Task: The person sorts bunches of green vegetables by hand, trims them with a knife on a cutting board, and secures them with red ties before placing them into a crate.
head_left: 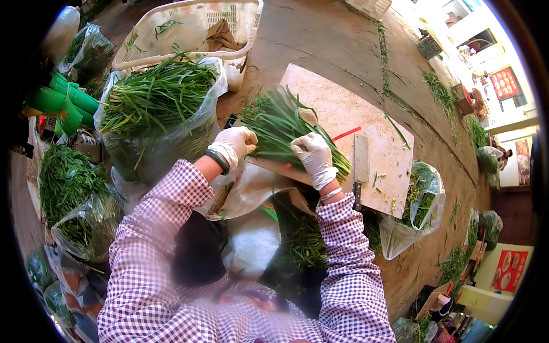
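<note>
A bunch of garlic chives (280, 126), long flat green leaves, lies across the near left part of a pale board (337, 103). My right hand (313, 154), in a white glove, is closed around the stem end of the bunch. My left hand (235, 143), also gloved, is closed in a pinch at the left edge of the leaves; what its fingertips hold is too small to make out. A knife (361, 163) with a broad blade and dark handle rests on the board, right of my right hand. A red strip (347, 134) lies between the bunch and the knife.
An open bag of garlic chives (160, 94) stands at left, before a white plastic basket (191, 26). Leafy greens (71, 183) fill another bag farther left. Right of the board sits a clear bag of greens (420, 200). A white sack (251, 240) is below my hands.
</note>
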A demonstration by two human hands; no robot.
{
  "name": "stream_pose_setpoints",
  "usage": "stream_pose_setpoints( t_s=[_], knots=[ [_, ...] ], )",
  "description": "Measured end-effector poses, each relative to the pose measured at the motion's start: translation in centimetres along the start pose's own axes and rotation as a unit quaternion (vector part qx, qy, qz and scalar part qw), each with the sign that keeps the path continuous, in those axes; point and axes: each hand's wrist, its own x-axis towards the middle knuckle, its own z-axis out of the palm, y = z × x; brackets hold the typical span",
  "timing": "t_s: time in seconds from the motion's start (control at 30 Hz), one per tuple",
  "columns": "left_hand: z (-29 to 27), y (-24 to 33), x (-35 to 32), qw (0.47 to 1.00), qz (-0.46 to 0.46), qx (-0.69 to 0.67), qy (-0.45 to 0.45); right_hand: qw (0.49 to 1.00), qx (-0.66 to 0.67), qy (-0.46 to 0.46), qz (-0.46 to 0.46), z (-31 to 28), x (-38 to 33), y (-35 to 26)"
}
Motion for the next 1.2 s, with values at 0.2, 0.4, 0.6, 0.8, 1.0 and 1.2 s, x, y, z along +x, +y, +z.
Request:
stream_pose_setpoints(
  t_s=[0.2, 0.4, 0.6, 0.8, 1.0, 1.2],
  knots=[
    [1.9, 0.2, 0.0, 1.000, 0.027, -0.011, 0.003, 0.982, -0.130, -0.037, -0.131, 3.5, -0.3, -1.9],
    [1.9, 2.6, 0.7, 0.968, 0.178, 0.018, 0.176, 0.982, -0.163, -0.013, -0.094, 4.6, -1.3, -1.6],
    [1.8, 1.7, 0.9, 0.972, 0.147, -0.058, 0.173, 0.986, -0.129, 0.046, -0.092, 6.1, -1.9, 0.7],
    [2.0, 1.0, 0.7, 0.967, 0.130, -0.070, 0.207, 0.997, -0.040, 0.042, -0.051, 4.9, -1.5, -0.3],
    [1.1, -1.2, 0.6, 0.972, 0.078, -0.106, 0.195, 0.904, 0.238, -0.338, -0.109, -5.1, -3.1, -4.6],
    [1.8, 0.7, 0.2, 0.973, 0.132, -0.102, 0.162, 0.987, 0.072, -0.097, 0.107, -3.5, -1.2, -0.7]
  ],
)
